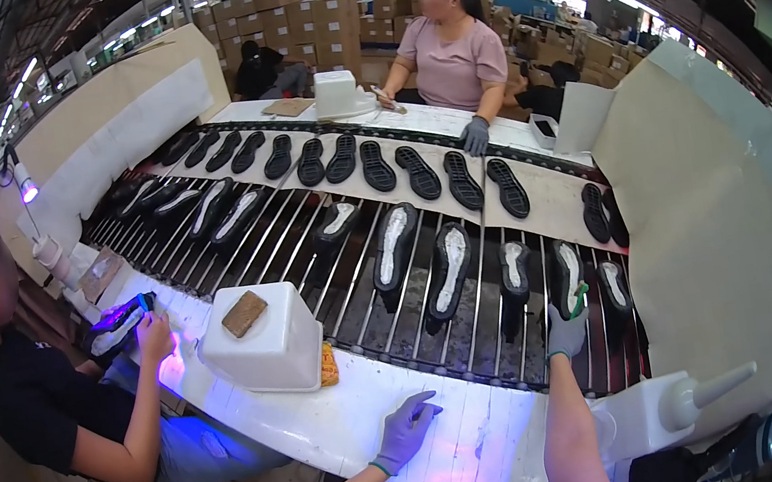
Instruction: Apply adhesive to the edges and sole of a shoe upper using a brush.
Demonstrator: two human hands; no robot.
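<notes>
My left hand [408, 432], in a grey glove, rests over the white ledge with its fingers apart and nothing in them. My right hand [566, 332], gloved too, reaches over the metal-rod conveyor. Its fingers close around a small green thing [578, 299] whose kind I cannot make out, right against a black shoe upper [566, 265]. That upper lies bottom up, showing a pale underside. Beside it are another upper [614, 286] on the right and one [514, 271] on the left. Several more uppers lie along the rods.
Black outsoles [416, 172] line the beige belt [530, 223] beyond the rods. A white container [263, 341] topped by a brown block [244, 314] stands left; a white spouted bottle [650, 411] is lower right. A co-worker [77, 391] handles a shoe at left; another [450, 59] holds a brush opposite.
</notes>
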